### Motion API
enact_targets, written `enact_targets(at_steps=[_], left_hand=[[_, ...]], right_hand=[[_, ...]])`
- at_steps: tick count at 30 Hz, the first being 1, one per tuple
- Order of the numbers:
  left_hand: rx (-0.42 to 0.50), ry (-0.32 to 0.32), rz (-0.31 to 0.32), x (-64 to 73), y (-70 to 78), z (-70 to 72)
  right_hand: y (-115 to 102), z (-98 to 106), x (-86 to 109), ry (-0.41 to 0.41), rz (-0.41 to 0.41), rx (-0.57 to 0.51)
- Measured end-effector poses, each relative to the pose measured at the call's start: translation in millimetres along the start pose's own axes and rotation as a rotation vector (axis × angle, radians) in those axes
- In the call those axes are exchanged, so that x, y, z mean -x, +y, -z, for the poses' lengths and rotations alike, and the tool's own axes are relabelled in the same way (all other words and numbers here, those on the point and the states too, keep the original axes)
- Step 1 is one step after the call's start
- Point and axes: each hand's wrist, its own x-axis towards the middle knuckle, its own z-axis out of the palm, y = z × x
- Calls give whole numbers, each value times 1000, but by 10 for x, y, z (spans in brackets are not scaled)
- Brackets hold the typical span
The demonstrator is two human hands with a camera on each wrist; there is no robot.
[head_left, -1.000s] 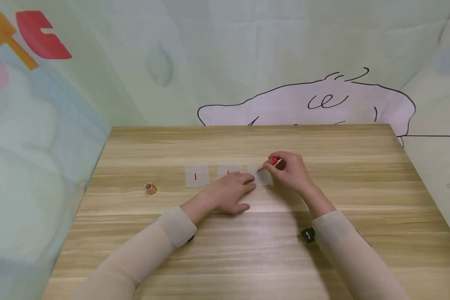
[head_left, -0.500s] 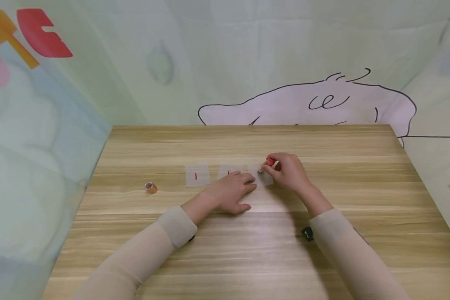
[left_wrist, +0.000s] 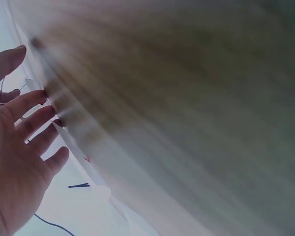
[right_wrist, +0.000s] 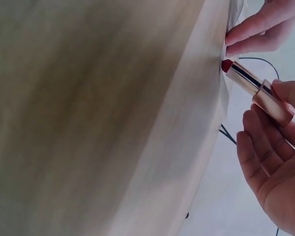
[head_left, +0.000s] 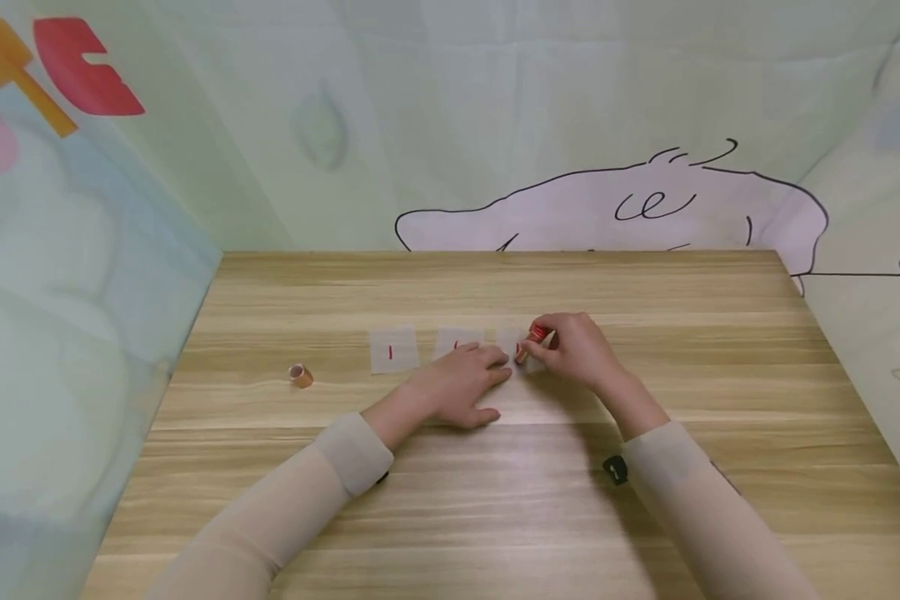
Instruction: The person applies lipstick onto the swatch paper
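My right hand point(head_left: 583, 354) pinches a lipstick point(right_wrist: 259, 94) in a rose-gold tube between thumb and fingers. Its red tip meets the right-hand square of thin white paper point(head_left: 504, 337), where a short red mark shows beside it. My left hand point(head_left: 461, 389) lies palm down with fingers spread, fingertips at that paper's left edge. The hand partly covers the middle paper square point(head_left: 446, 340), which bears a red mark near its top. Further left, the third paper square point(head_left: 407, 363) carries one short red stroke. Left-hand fingers point(left_wrist: 33, 123) look straight in the left wrist view.
A rose-gold lipstick cap point(head_left: 301, 377) stands on the wooden table point(head_left: 450, 508), left of the papers. A small black object point(head_left: 615, 469) shows by the right sleeve. Printed cloth point(head_left: 450, 108) hangs behind the table and along its sides.
My right hand has drawn the lipstick down the right-hand paper, and a red mark now shows there. The tube is tilted more steeply. My left hand has stayed in place.
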Motion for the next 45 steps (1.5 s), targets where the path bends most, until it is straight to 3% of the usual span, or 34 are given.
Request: enact_targets(at_steps=[14, 27, 34, 39, 45], left_hand=[[30, 25, 0, -2, -9, -35], [15, 18, 5, -8, -16, -54], [87, 143, -12, 83, -104, 20], [105, 231, 48, 168, -197, 152], [139, 273, 85, 270, -230, 273]], right_hand=[[11, 56, 53, 283, -66, -266], [-3, 50, 52, 307, -73, -293], [-11, 8, 50, 338, -64, -313], [-48, -14, 36, 379, -54, -329], [-97, -47, 3, 435, -34, -369]])
